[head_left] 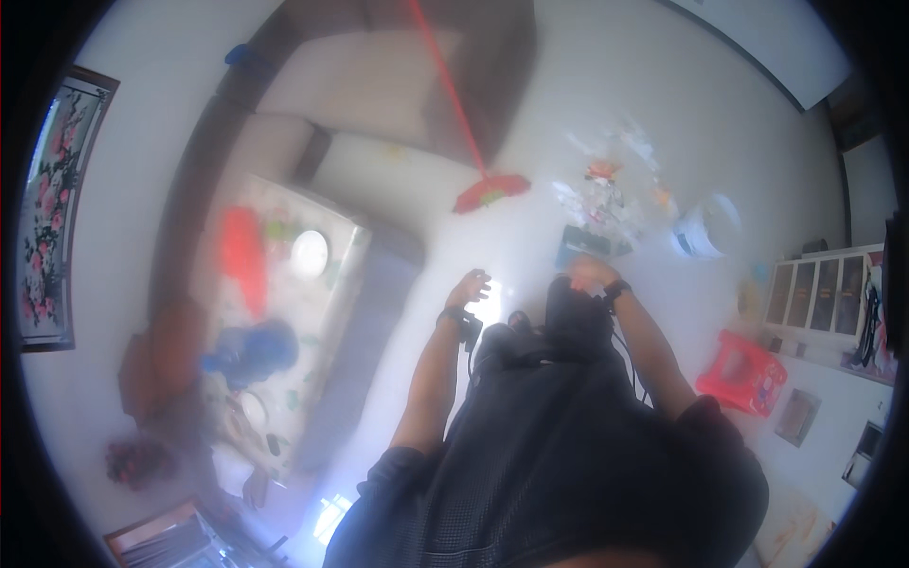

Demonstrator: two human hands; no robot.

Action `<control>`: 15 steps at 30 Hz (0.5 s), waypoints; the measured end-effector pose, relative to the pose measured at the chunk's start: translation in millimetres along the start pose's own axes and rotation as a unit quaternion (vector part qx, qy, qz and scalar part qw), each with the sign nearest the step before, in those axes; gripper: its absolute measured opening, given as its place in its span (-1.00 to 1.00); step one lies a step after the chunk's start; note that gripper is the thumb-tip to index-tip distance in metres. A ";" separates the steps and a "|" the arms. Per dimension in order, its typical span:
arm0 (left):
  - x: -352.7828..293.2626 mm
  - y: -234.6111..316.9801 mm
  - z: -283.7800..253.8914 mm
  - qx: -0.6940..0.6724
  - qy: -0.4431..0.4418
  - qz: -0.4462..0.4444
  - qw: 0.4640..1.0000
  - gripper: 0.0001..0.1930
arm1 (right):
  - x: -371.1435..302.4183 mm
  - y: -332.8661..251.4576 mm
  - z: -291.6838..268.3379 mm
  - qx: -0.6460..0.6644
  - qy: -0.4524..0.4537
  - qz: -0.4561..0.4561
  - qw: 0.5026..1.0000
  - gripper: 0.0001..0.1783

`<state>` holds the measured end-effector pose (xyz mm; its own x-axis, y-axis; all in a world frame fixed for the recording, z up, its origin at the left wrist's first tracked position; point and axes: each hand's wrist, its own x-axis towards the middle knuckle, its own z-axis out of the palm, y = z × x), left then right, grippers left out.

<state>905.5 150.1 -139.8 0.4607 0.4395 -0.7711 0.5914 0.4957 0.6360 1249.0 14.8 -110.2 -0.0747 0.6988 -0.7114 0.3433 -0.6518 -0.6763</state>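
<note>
One red mop [490, 192] sits beyond the empty, half-open left hand [468, 288] and right hand [593, 273], grip unclear.

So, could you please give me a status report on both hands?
Left hand open, empty. Right hand at grey-blue object, hold unclear. Blurred heap just beyond; red mop farther left.

Forearms [429, 398] forward, left fingers [479, 276] loosely apart

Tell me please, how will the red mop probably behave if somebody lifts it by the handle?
The mop will probably not bend much: its long handle looks straight and thin. It may swing head-down, since the broad head is at one end. The head's fuzzy edge suggests a soft fringe, though blur makes this uncertain.
</note>
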 end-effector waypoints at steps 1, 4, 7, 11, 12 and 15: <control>-3.1 -10.4 -13.8 -0.002 0.010 -0.006 1.000 -0.44 | 10.5 -27.9 9.6 0.084 0.015 -0.066 0.994 -0.73; -2.0 -11.8 -30.2 -0.050 -0.013 0.005 0.999 -0.53 | 48.3 -97.6 10.9 0.155 0.017 -0.144 0.977 -0.72; 6.8 -4.4 -52.9 -0.110 -0.048 0.022 0.993 -0.52 | 93.4 -192.2 12.9 0.252 -0.048 -0.211 0.943 -0.74; 26.5 7.2 -83.5 -0.103 -0.054 -0.003 0.993 -0.50 | 123.0 -308.5 7.0 0.189 -0.064 -0.273 0.941 -0.78; 35.9 17.8 -94.3 -0.101 -0.057 -0.026 0.993 -0.49 | 139.5 -325.2 -4.3 0.197 -0.066 -0.280 0.937 -0.78; 66.3 69.6 -132.2 -0.060 -0.071 -0.042 0.995 -0.46 | 213.2 -336.0 -47.6 0.258 0.022 -0.272 0.927 -0.78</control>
<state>889.8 312.7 -142.5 0.5069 0.2858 -0.8132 0.5528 0.6161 0.5611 1162.3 396.8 -25.5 -0.0636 0.9694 -0.2369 -0.2284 -0.2452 -0.9422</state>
